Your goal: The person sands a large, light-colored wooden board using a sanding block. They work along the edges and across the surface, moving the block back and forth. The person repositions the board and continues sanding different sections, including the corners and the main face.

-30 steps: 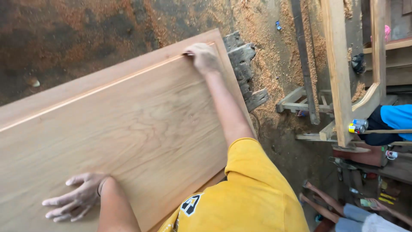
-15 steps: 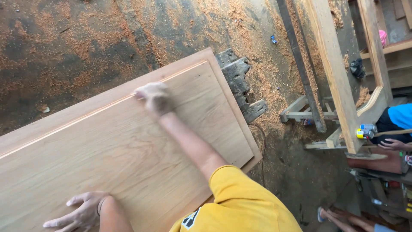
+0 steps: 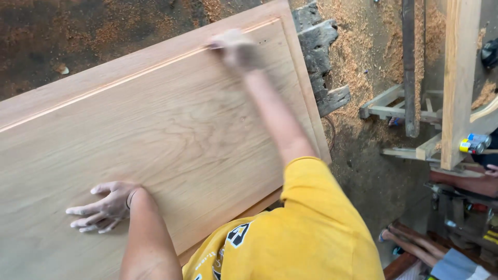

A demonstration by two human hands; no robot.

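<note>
Left hand [image 3: 101,210] lies flat, fingers spread, pinning the pale wooden door panel [image 3: 155,135] steady over the sawdust floor [image 3: 358,62]. Right hand [image 3: 236,49], blurred, presses along its groove; grip unclear.

both hands on panel [image 3: 155,129]; wood block [image 3: 321,57] just right.

The right hand [image 3: 236,49] is smeared by motion blur so that whatever is pinched in it cannot be made out, the wooden panel [image 3: 155,129] is cut off at the left and bottom edges, and the grey block [image 3: 321,57] is partly hidden behind it.
</note>
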